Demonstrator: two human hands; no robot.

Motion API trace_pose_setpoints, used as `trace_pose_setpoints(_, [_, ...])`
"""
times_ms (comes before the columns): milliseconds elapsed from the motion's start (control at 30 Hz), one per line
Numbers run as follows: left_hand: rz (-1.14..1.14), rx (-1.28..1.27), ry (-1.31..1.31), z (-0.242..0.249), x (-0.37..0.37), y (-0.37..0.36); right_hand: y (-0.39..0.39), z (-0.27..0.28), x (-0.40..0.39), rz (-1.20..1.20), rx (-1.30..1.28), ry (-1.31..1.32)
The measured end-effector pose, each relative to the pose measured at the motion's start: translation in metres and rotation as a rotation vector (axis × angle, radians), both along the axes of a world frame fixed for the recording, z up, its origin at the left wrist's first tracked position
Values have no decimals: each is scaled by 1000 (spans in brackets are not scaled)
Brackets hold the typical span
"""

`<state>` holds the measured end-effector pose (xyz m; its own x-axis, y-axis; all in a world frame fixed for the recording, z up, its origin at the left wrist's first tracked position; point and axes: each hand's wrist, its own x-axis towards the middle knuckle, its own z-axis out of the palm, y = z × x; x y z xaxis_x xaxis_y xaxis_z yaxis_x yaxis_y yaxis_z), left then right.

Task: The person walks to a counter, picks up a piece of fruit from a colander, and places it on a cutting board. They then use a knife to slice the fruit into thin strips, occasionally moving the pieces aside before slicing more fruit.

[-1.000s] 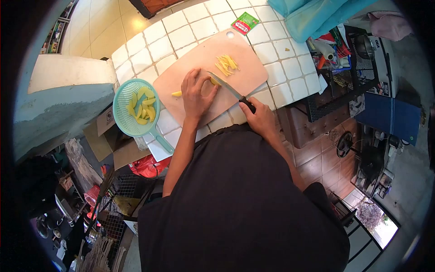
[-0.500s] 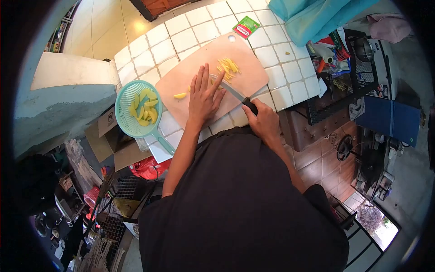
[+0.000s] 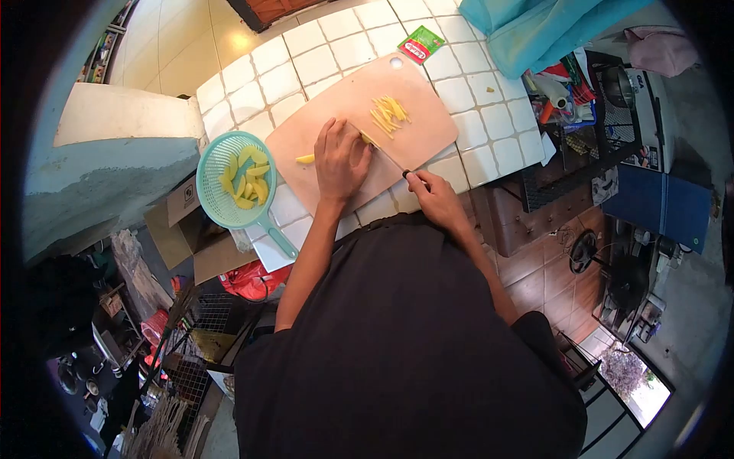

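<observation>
My right hand (image 3: 437,197) is closed round the black handle of a knife (image 3: 391,159), whose blade points up and left over the pink cutting board (image 3: 417,126). Beside the blade, my left hand (image 3: 341,162) rests on the board with its fingers curled, pressing a yellow piece (image 3: 368,140) that shows partly at its fingertips. Thin yellow strips (image 3: 390,115) lie in a loose pile beyond the blade. Left of my left hand is a single yellow wedge (image 3: 305,159).
A green strainer (image 3: 203,183) holding several yellow wedges stands left of the board. A green and red packet (image 3: 420,46) lies on the white tiled counter (image 3: 493,118) past the board. Teal cloth (image 3: 527,30) hangs at the back right.
My left hand's fingers have gone from spread to curled over the piece. The knife has turned more edge-on, and my right hand has shifted slightly.
</observation>
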<state>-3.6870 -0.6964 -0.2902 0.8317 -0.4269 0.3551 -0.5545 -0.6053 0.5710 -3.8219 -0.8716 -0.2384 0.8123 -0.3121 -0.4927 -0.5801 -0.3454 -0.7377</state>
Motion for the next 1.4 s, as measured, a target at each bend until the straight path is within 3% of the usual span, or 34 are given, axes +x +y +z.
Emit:
trace_pose_setpoints(467, [-17,-14,-26,3,0,0,7,1,0,35,19,19])
trace_pose_setpoints(933, [-26,-20,-35,1,1,1,11,10,18,166,-243,137])
trace_pose_setpoints(1400, [-15,-23,1,5,1,1,-2,18,-1,-21,-182,168])
